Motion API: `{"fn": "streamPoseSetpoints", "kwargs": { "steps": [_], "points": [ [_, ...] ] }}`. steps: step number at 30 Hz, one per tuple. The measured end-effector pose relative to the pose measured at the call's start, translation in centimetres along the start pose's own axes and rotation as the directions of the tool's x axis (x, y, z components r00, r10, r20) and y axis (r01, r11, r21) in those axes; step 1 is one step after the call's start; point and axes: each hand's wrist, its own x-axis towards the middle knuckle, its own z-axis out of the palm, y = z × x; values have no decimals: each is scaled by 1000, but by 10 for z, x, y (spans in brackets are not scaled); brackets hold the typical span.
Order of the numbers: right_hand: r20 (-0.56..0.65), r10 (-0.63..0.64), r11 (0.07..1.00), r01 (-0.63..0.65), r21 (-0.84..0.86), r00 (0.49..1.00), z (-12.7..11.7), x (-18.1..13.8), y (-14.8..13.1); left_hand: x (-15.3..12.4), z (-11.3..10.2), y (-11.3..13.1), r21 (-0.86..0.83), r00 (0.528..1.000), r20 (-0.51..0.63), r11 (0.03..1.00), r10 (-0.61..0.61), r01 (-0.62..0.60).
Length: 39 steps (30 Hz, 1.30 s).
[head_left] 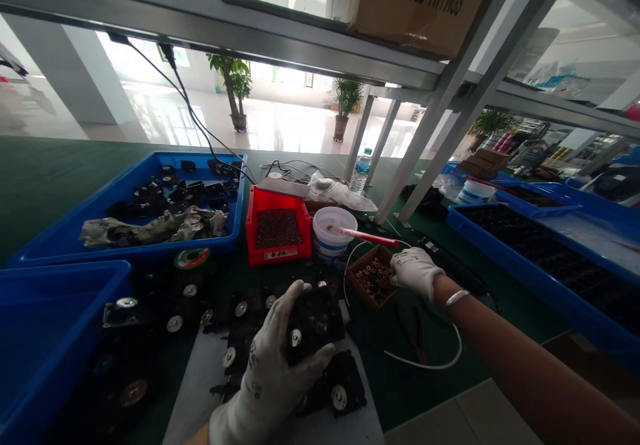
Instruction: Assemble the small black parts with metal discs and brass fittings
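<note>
The left hand (273, 361), gloved in white, grips a black part (320, 315) fitted with a silver disc, above a pale sheet (187, 405) bearing similar parts. The right hand (416, 271), also gloved, is positioned at the right edge of a small brown box (357, 295) containing brass-coloured rings (377, 275); its fingertips are obscured, so a grasp cannot be confirmed. Behind, a red bin (256, 253) of dark granules stands beside a white tub (327, 247), with a red stick (377, 238) across its rim. Dark-toned pliers (414, 331) and a white tube (425, 366) lie on the green tabletop (480, 368).
</note>
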Motion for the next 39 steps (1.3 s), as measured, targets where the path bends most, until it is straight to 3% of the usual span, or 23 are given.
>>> {"fn": "streamPoseSetpoints", "kwargs": {
  "steps": [7, 12, 17, 19, 21, 23, 24, 25, 26, 29, 39],
  "points": [
    [-28, -15, 1000, 16, 25, 999, 6, 5, -7, 1, 4, -4, -70, 1000, -8, 997, -21, 20],
    [-45, 10, 1000, -8, 26, 999, -6, -8, -3, 2, 6, -5, -119, 996, -3, 989, -92, 91],
    [-286, -13, 987, 59, 152, 958, -19, -48, -6, 4, 7, -6, -96, 995, -6, 991, -95, 94],
    [-434, -54, 963, 161, 215, 899, -16, -64, -20, 3, 9, -8, -75, 998, -7, 995, -64, 63],
    [-612, -139, 906, 349, 238, 778, -9, -76, -41, 2, 11, -10, -65, 999, -5, 997, -42, 41],
    [-823, -224, 786, 596, 163, 521, -2, -83, -64, 2, 13, -12, -69, 1000, 2, 997, -31, 31],
    [-879, -234, 763, 639, 99, 416, 0, -85, -74, 1, 14, -12, -77, 1000, 5, 997, -29, 29],
    [-911, -245, 759, 650, 33, 332, 2, -86, -84, 1, 15, -12, -87, 1000, 8, 996, -25, 26],
    [-922, -259, 778, 628, -23, 287, 3, -87, -91, 0, 16, -12, -97, 1000, 8, 995, -21, 22],
    [-914, -318, 821, 555, -133, 251, 4, -87, -104, 0, 17, -12, -118, 1000, 5, 993, -16, 16],
    [-858, -442, 817, 513, -264, 262, 0, -86, -106, 1, 17, -6, -125, 998, 50, 991, -47, 53]
  ]
}}
